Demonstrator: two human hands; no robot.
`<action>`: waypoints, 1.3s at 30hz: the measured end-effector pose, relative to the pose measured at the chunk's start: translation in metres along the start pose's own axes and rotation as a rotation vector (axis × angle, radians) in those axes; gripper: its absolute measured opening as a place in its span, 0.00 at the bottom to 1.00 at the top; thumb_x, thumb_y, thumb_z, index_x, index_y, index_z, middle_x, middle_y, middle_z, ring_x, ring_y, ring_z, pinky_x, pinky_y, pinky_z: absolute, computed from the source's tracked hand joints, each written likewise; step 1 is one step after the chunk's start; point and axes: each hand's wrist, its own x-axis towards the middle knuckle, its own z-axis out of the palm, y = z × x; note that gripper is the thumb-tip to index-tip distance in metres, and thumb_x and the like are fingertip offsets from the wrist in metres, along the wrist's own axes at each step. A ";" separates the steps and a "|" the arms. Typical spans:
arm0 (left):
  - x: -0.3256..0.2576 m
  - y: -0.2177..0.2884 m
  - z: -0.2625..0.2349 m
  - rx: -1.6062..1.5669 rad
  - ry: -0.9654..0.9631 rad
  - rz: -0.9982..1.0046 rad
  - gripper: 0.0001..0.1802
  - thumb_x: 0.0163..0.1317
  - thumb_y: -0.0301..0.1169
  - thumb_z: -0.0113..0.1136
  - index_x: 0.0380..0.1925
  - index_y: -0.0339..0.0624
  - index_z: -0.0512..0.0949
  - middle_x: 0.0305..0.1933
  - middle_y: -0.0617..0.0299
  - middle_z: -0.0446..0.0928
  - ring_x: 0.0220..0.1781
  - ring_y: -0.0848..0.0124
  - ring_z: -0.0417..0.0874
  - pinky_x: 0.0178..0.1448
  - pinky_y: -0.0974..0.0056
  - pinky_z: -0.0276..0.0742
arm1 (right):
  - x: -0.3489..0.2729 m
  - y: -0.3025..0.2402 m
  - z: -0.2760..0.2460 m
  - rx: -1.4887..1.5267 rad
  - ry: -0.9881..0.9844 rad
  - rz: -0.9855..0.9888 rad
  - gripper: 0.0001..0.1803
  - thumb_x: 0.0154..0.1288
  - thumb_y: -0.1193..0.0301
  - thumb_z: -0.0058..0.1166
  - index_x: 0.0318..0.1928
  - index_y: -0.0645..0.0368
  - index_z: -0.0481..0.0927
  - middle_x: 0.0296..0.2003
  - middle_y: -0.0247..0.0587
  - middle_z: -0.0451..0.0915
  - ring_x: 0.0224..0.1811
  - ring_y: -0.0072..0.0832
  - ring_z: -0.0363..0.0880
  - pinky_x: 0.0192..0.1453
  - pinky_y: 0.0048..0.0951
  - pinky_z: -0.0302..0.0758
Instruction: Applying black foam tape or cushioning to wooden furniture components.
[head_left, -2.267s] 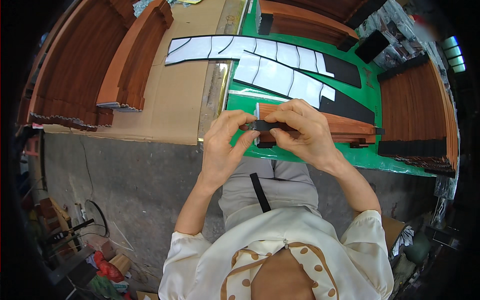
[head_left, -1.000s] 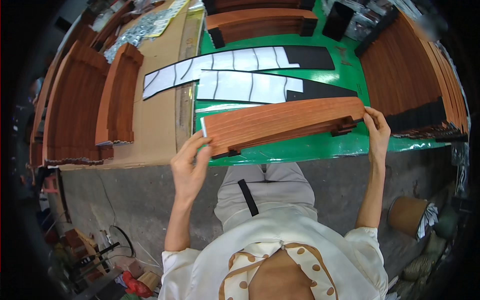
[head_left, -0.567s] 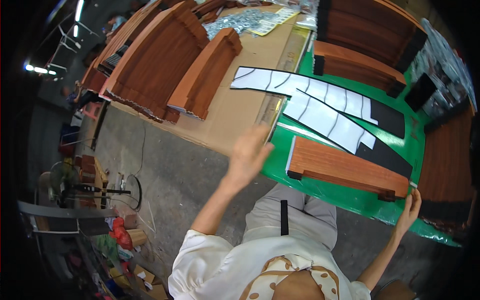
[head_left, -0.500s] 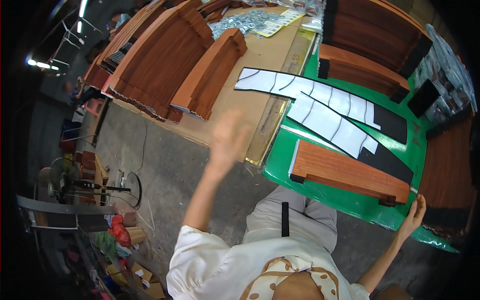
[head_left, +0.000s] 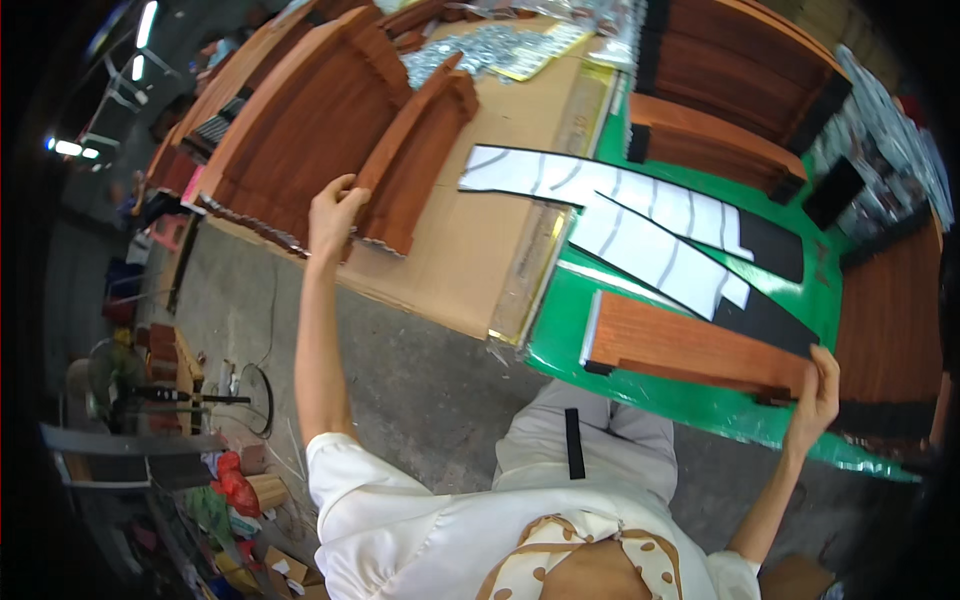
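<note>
My left hand (head_left: 337,217) is closed on the near end of a narrow brown wood-grain panel (head_left: 425,150), which leans beside a larger curved wood-grain panel (head_left: 300,130) on the left. Its thumb and fingers pinch the edge. Over on the right, my right hand (head_left: 818,402) has its fingers bent around the right end of another brown wood-grain panel (head_left: 700,345), lying on the green surface (head_left: 560,330). Just beyond that panel lie two long black strips with white faces crossed by dark lines, a nearer strip (head_left: 650,255) and a farther strip (head_left: 640,192).
Cardboard (head_left: 450,270) covers the left worktop, with a heap of small metal parts (head_left: 480,55) at its far end. More wood-grain panels (head_left: 740,60) stand far right, and one panel (head_left: 890,320) lies at the right edge. A fan (head_left: 110,385) stands on the floor at left.
My left hand has moved left from above the cardboard's front edge and closed on the narrow panel, which now tilts more. My right hand has shifted slightly up onto its panel's end.
</note>
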 end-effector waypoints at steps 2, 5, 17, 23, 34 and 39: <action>-0.031 0.030 0.005 -0.185 -0.116 0.063 0.25 0.57 0.31 0.58 0.53 0.27 0.74 0.44 0.56 0.80 0.43 0.73 0.79 0.45 0.71 0.73 | 0.004 -0.031 0.020 0.007 -0.059 -0.152 0.10 0.62 0.85 0.48 0.43 0.66 0.79 0.45 0.44 0.79 0.52 0.33 0.76 0.59 0.31 0.69; -0.082 0.068 0.015 -0.362 -0.387 -0.015 0.22 0.57 0.29 0.57 0.51 0.28 0.75 0.38 0.63 0.78 0.33 0.80 0.74 0.34 0.75 0.67 | 0.016 -0.082 0.054 -0.168 -0.165 -0.558 0.13 0.54 0.84 0.56 0.42 0.62 0.80 0.42 0.44 0.79 0.48 0.40 0.77 0.56 0.38 0.73; -0.179 0.179 0.122 -0.221 -1.306 0.060 0.26 0.54 0.34 0.60 0.53 0.33 0.76 0.36 0.57 0.80 0.34 0.74 0.78 0.38 0.71 0.72 | 0.015 -0.081 0.038 -0.518 -0.339 -0.751 0.21 0.43 0.71 0.65 0.43 0.53 0.79 0.38 0.31 0.79 0.41 0.30 0.77 0.54 0.41 0.69; -0.179 0.159 0.138 -0.132 -1.116 0.587 0.23 0.53 0.35 0.66 0.49 0.37 0.78 0.45 0.56 0.82 0.37 0.65 0.80 0.45 0.65 0.75 | 0.018 -0.054 0.035 -0.405 -0.480 -0.592 0.20 0.43 0.71 0.66 0.41 0.56 0.78 0.35 0.32 0.78 0.36 0.32 0.75 0.43 0.33 0.69; -0.173 0.149 0.147 -0.389 -1.111 0.512 0.37 0.52 0.32 0.68 0.62 0.38 0.64 0.58 0.49 0.74 0.60 0.57 0.76 0.63 0.57 0.70 | 0.047 -0.063 0.025 -0.204 -0.718 -0.338 0.31 0.48 0.66 0.65 0.55 0.60 0.73 0.48 0.45 0.77 0.50 0.40 0.75 0.56 0.37 0.71; -0.118 0.131 0.173 -0.389 -0.929 0.408 0.30 0.56 0.31 0.64 0.59 0.38 0.69 0.58 0.51 0.75 0.61 0.59 0.74 0.63 0.56 0.69 | 0.119 -0.041 0.024 -0.201 -0.815 -0.212 0.21 0.58 0.75 0.55 0.54 0.62 0.73 0.47 0.47 0.77 0.50 0.40 0.77 0.54 0.34 0.72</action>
